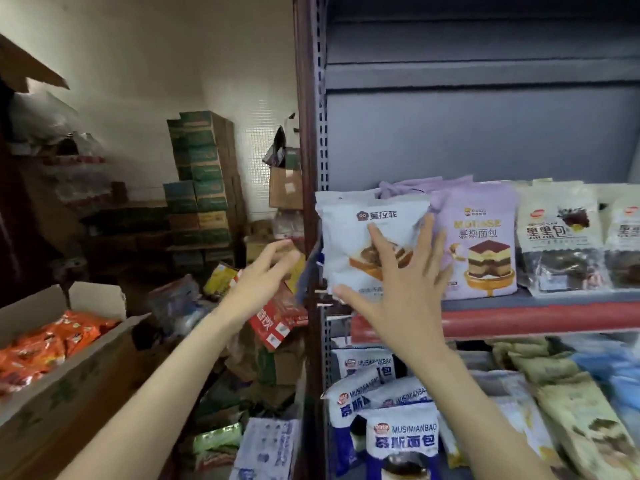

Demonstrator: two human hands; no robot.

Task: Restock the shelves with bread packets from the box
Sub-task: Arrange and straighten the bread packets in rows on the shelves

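Glossy plastic bread packet (pixel 360 244), cardboard box (pixel 69 368)

Cream plaster wall (pixel 138 64) at the back, dimly lit, with a white wire grid panel (pixel 266 157) beside the dark upright post (pixel 306 133). Stacked green cartons (pixel 201 174) against that wall; grey back panel (pixel 485 133) behind the shelving.

Light was soft and even on the pale wall (pixel 145 64), dimmer in the dark recess above the bread packets (pixel 478 237). Wide-angle bending curved the shelf upright (pixel 311 133). The left hand (pixel 266 271) was motion-blurred; stacked cartons (pixel 204 174) beside the upright looked smeared.
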